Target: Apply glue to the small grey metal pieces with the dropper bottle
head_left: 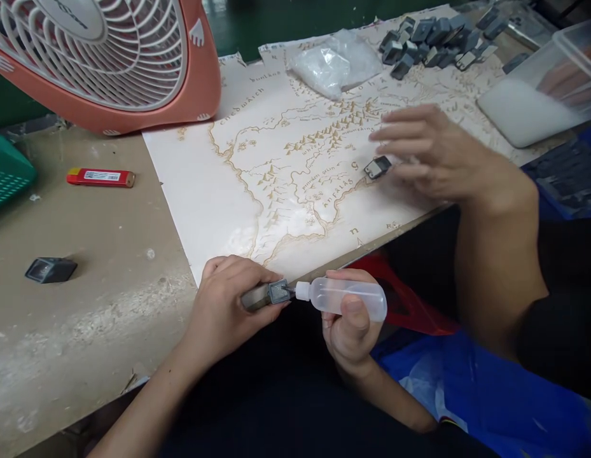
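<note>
Near the table's front edge, my left hand (228, 292) pinches a small grey block-shaped part (278, 291) between thumb and fingers, its square end facing me. My right hand (352, 324) is wrapped round a translucent squeeze bottle (350, 299) with a white cap, held on its side. The bottle's thin nozzle points left and reaches the grey part; whether it touches cannot be made out. Another grey part (378, 167) lies on the map sheet, beside a co-worker's blurred hand (424, 149).
A map-printed sheet (238, 216) covers much of the table. At the back stand an orange fan (200, 70), a clear plastic bag (338, 63) and a pile of grey parts (433, 41). A plastic tub (519, 114) is right; a red lighter-like object (100, 177) and grey part (51, 270) lie left.
</note>
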Demonstrator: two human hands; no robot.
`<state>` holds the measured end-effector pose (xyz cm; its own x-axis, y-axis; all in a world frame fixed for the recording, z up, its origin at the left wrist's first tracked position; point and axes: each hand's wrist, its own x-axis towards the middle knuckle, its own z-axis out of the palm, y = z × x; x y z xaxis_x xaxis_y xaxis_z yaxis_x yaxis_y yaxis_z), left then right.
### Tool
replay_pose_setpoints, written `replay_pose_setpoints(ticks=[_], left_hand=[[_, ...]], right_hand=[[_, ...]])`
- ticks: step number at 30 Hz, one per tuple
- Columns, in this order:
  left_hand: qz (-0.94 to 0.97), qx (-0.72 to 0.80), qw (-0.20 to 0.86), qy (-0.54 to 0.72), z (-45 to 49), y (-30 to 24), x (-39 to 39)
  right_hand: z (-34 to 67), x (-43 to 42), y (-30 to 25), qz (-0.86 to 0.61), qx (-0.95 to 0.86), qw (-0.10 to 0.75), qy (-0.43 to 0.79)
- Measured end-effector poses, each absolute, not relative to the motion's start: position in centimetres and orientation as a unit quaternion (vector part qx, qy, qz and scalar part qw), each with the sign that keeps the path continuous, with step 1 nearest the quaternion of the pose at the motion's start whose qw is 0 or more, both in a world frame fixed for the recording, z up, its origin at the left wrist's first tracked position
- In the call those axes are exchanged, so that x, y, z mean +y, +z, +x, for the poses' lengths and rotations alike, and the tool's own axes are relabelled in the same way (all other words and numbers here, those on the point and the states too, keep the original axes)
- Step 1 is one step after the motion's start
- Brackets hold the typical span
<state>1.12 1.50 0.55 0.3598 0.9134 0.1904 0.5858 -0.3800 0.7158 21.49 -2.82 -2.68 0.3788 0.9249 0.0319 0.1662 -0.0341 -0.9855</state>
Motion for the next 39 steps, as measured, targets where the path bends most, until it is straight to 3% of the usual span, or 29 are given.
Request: replay_pose_setpoints(ticks=[15,19,22,24,30,39], left_hand=[[0.785,0.479,0.256,0.299,1.1,0.4,1.5],[0.788,0.478,0.250,0.296,1.0,0.2,1.4],[0.796,0.473,0.246,0.288,1.0,0.2,1.3],[0.802,0.465,0.243,0.286,0.9,0.2,1.2],[0.815,0.442,0.235,0.291,0.5,0.2,1.1],[0.821,0.427,0.227,0.304,0.4,0.1,1.0]], right_hand=[[21.1,-1.6,-1.0,-0.629,-0.452,0.557,0.299],[21.3,-3.7,-2.1,-0.613,-0.456,0.609,0.213],[21.8,-4.9,-2.1,-0.608,-0.491,0.602,0.161],[22.2,-5.1,-1.7,-0.599,-0.496,0.601,0.182],[22.5,-4.3,-1.4,-0.542,-0.388,0.627,0.402],[21.8,-3.9,-1.3,-0.569,-0.333,0.600,0.452]])
